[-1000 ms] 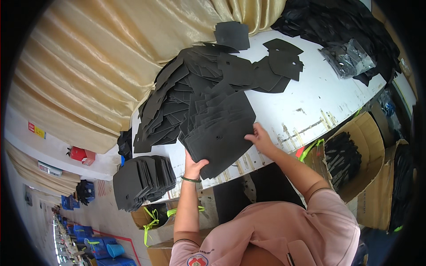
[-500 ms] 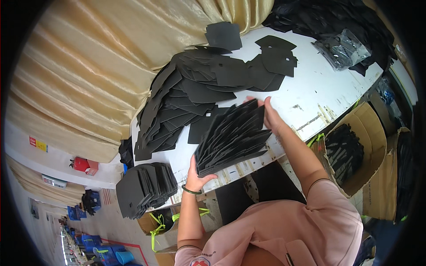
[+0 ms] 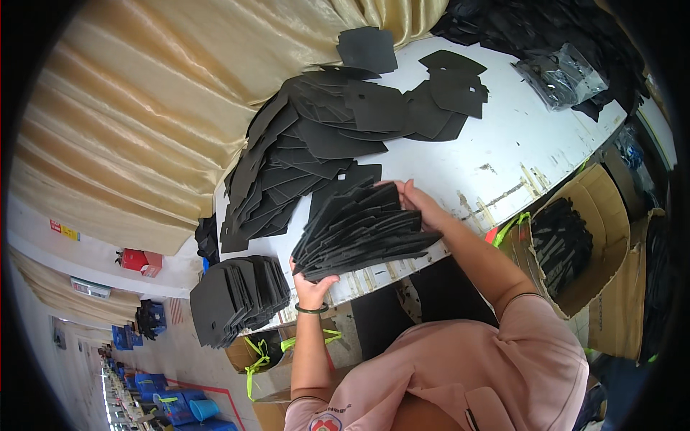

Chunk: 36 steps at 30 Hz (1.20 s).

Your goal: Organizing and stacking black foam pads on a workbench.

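Between my two hands I hold a thick, fanned stack of black cut sheets (image 3: 363,231), tilted over the table's near edge. My left hand (image 3: 310,289) grips its lower left end, the thumb along the near side and the other fingers hidden beneath. At the stack's far right end my right hand (image 3: 419,203) closes around the edge, partly covered by the sheets. Just beyond lies a large spread heap of similar black sheets (image 3: 316,129), some with a small square hole. To the left of my left hand stands a squared pile of black sheets (image 3: 241,298) at the table edge.
The white table (image 3: 517,154) has a worn near edge. A clear plastic bag (image 3: 560,75) lies at the far right beside a dark pile (image 3: 546,29). An open cardboard box (image 3: 611,237) with black pieces stands right. A beige curtain (image 3: 136,122) hangs along the left.
Both hands have brought the stack down and slightly left. Its sheets now lie flatter, less upright than before, and the right hand has come lower.
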Available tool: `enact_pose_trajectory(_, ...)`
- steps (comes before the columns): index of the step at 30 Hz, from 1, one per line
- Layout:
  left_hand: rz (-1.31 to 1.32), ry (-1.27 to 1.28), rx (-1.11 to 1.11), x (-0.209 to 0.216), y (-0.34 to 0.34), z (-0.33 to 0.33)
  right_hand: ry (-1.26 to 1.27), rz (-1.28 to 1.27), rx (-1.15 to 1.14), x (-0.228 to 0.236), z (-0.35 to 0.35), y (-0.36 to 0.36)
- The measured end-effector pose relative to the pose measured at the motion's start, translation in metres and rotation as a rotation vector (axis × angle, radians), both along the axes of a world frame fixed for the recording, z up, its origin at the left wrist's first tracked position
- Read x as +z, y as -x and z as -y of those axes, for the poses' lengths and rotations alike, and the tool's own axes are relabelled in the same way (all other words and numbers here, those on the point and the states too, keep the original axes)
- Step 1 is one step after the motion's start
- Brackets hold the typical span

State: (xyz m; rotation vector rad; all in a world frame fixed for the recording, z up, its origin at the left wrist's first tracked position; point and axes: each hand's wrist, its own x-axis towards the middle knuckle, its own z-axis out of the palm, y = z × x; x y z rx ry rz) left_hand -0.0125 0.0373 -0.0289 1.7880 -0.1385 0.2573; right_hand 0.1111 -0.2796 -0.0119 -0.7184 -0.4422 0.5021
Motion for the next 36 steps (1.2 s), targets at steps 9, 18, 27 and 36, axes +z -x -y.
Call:
enact_pose_trajectory(9, -0.002, 0.284, -0.046, 0.015, -0.002, 0.053, 0.346, 0.073, -0.253, 0.013, 0.035, -0.004)
enact_pose_trajectory(18, 0.032, 0.071, 0.188, 0.027, 0.003, 0.076, 0.374, -0.023, -0.339, 0.031, 0.029, -0.003)
enact_pose_trajectory(27, 0.099, 0.047, 0.355, 0.007, -0.002, 0.049, 0.521, 0.407, -0.384, 0.033, 0.069, -0.045)
enact_pose_trajectory(36, 0.010, 0.028, 0.101, -0.010, -0.001, 0.044, 0.222, -0.027, -0.311, -0.029, 0.017, 0.007)
